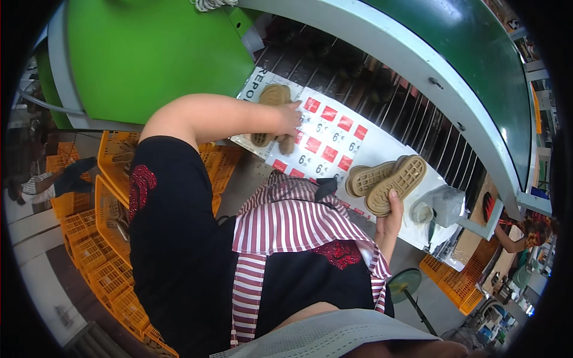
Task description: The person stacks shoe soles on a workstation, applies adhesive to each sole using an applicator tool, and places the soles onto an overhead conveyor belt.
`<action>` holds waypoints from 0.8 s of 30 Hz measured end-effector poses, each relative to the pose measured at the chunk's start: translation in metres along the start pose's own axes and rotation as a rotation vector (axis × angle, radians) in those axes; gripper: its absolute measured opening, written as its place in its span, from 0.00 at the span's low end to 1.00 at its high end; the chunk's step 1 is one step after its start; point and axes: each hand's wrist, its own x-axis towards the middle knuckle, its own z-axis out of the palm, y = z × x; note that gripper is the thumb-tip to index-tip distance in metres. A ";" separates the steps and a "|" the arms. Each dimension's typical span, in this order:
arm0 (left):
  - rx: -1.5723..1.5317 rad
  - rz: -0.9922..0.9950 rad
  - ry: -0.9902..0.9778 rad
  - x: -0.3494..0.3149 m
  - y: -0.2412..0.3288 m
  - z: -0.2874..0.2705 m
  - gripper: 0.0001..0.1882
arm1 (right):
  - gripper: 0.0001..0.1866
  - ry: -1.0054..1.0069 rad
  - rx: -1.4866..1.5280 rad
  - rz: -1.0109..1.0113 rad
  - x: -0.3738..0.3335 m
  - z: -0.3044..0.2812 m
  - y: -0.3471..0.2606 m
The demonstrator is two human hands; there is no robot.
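My right hand (391,218) grips a tan shoe sole (397,185) by its near end, thumb on the ridged tread. Partly behind that sole lies a second tan sole (358,180), over the white sheet. My left arm stretches across to the far left of the work surface. There my left hand (288,119) is over another group of tan soles (273,94), fingers apart and partly hidden. The lower end of one sole (287,145) shows just below this hand. Whether the hand touches it I cannot tell.
A white printed sheet (370,152) with red squares covers the surface. Beyond it run metal conveyor rods (418,104) under a green, grey-framed machine (441,53). A small cup (422,212) and a clear plastic container (449,206) stand at right. Orange crates (98,244) are stacked left.
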 end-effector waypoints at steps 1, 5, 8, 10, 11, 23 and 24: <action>0.067 -0.049 0.137 0.000 -0.001 0.002 0.33 | 0.25 -0.025 -0.042 0.028 -0.001 0.002 0.000; 0.101 -0.251 0.292 -0.011 0.006 0.006 0.39 | 0.25 -0.202 -0.120 0.115 0.012 0.021 0.006; 0.042 -0.299 0.396 -0.025 0.011 0.018 0.44 | 0.28 -0.282 0.014 0.117 0.024 0.043 0.019; -0.221 -0.419 0.548 -0.044 0.020 0.007 0.44 | 0.30 -0.355 0.152 0.141 0.026 0.053 0.023; -0.214 -0.412 0.561 -0.047 0.022 0.002 0.44 | 0.31 -0.389 0.202 0.151 0.025 0.060 0.021; -1.893 0.073 0.972 -0.040 0.078 -0.036 0.53 | 0.36 -0.558 0.054 0.095 0.029 0.083 0.016; -1.891 0.078 0.972 -0.039 0.080 -0.038 0.53 | 0.36 -0.556 0.052 0.091 0.030 0.082 0.017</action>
